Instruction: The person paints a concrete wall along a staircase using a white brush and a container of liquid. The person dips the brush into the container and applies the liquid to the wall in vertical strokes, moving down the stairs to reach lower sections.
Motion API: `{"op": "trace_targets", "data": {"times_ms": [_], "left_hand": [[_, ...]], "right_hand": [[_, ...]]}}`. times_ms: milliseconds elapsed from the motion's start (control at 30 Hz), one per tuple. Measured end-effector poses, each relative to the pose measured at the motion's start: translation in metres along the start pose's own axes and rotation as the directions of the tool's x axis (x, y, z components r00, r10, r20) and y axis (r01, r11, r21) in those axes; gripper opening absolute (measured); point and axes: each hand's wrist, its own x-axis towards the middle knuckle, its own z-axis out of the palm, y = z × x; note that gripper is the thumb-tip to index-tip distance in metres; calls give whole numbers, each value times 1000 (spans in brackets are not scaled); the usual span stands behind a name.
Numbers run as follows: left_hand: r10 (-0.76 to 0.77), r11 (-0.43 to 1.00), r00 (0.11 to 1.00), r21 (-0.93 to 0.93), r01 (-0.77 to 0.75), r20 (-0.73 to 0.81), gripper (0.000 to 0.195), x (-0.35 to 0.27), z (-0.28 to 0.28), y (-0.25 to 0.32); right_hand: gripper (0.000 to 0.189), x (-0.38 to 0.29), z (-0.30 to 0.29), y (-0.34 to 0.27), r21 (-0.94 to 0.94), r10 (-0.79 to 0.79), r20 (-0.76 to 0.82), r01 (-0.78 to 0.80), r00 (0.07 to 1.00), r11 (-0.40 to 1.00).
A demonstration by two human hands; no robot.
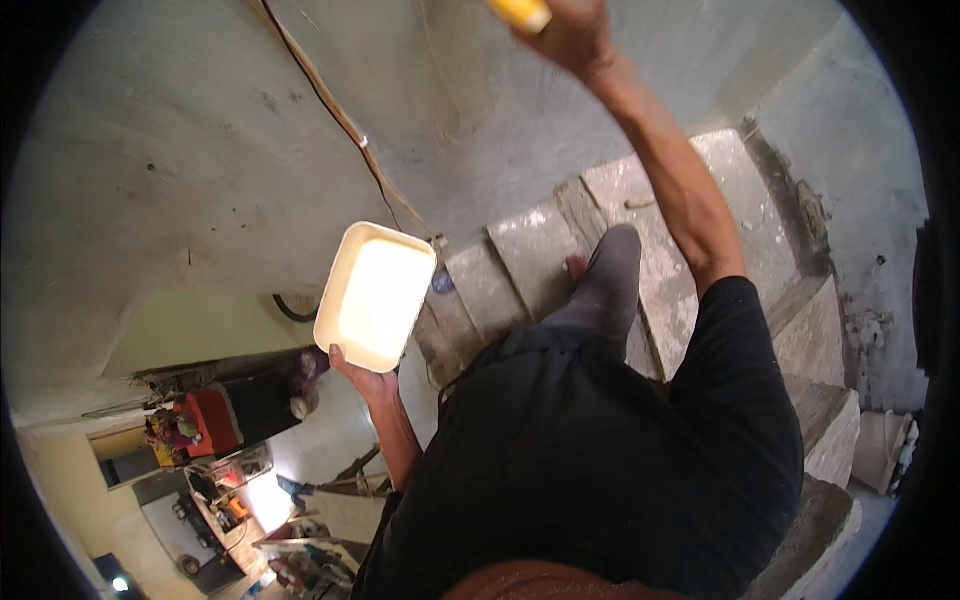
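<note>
My left hand [370, 384] grips the lower edge of a cream rectangular plastic tub [328, 311], its thumb over the rim. The tub's inside is a glaring white, so I cannot tell whether it is paint or a bare bottom. At the top edge of the view, my right hand [574, 37] is raised against the grey plastered wall [487, 97]. Its fingers are closed around a blurred yellow object [523, 11], perhaps a handle. The far part of that object lies outside the picture.
Bare concrete steps [540, 247] with raised edges run beneath me, and one leg stands on them. A cable [322, 90] crosses the wall. A white bucket [881, 450] sits at the right. Down at the lower left are a bicycle wheel [289, 309] and household clutter.
</note>
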Motion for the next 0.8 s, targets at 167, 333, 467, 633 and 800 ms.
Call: {"op": "trace_targets", "data": {"times_ms": [167, 333, 467, 633, 800], "left_hand": [[-47, 998, 999, -51, 47, -6, 62, -4, 0, -4], [-47, 999, 999, -11, 47, 2, 62, -1, 15, 2], [-61, 997, 998, -51, 61, -9, 61, 3, 13, -3], [-25, 999, 999, -22, 25, -23, 63, 6, 21, -4], [-33, 997, 999, -69, 34, 25, 65, 3, 38, -8]], "right_hand": [[29, -55, 24, -5, -275, 58, 129, -21, 990, 961], [35, -219, 59, -55, -24, 228, 435, -242, 871, 970], [30, -242, 68, -51, 14, 368, 587, -464, 721, 886], [18, -25, 21, 21, 44, 318, 537, -403, 781, 914], [24, 177, -55, 79, -144, 211, 249, -179, 945, 973]]}}
